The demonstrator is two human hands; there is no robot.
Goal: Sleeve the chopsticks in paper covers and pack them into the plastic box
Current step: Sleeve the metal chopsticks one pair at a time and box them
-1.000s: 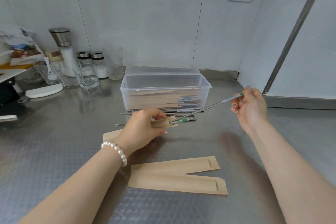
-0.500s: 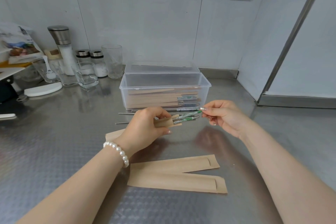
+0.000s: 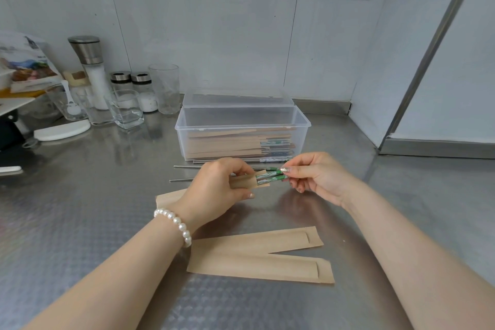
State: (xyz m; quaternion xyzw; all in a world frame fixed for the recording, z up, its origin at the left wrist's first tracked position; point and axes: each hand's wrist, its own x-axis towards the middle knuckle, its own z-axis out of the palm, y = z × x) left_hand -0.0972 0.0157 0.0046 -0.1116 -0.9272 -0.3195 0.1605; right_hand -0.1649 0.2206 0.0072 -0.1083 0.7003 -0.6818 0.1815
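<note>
My left hand (image 3: 217, 187) grips a brown paper cover (image 3: 242, 182) just above the steel counter. A pair of metal chopsticks with green patterned tops (image 3: 269, 177) sticks out of the cover's open end. My right hand (image 3: 313, 175) pinches those green tops with thumb and forefinger. The clear plastic box (image 3: 242, 126) stands open behind my hands, holding a stack of several sleeved pairs. Loose metal chopsticks (image 3: 184, 166) lie on the counter in front of the box. Two empty paper covers (image 3: 257, 253) lie near me.
Glasses (image 3: 125, 108), salt shakers and a grinder (image 3: 91, 69) crowd the back left of the steel counter (image 3: 80, 222). A white lid (image 3: 63, 130) lies there too. A tiled wall runs behind, and a metal-framed panel (image 3: 434, 147) closes the right side.
My right hand came in from the right, sliding the second chopstick deep into the cover beside the first. Only the green tops now show. My left hand held the cover still.
</note>
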